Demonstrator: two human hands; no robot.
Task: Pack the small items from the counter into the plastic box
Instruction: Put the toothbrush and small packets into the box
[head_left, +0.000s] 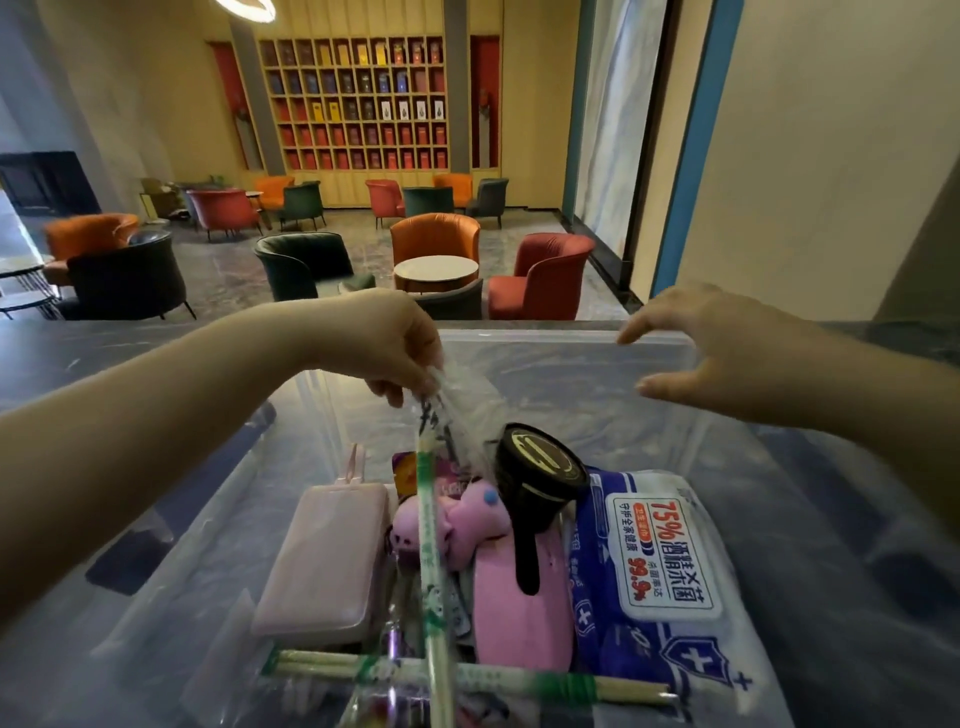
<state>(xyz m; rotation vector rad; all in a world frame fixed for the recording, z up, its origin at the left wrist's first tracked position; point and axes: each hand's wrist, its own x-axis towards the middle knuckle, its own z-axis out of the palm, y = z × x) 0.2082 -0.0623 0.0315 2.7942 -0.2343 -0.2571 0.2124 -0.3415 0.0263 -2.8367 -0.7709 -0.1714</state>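
Observation:
A clear plastic box (566, 340) stands on the dark counter in front of me. My left hand (384, 343) pinches the clear top end of a wrapped pair of chopsticks (434, 582), which hangs down into the box. My right hand (727, 353) hovers over the box's far right rim, fingers spread, holding nothing. Inside lie a pale pink case (327, 561), a pink plush toy (462, 519), a pink pouch (519, 608), a black round lidded item with a strap (540, 478), a blue pack of alcohol wipes (665, 566) and another wrapped chopstick pair (467, 675).
The dark marble counter (104, 353) runs left and right of the box. Beyond its far edge is a lounge with armchairs (540, 275), a round table (435, 270) and a wall of shelves. A wall (831, 156) stands to the right.

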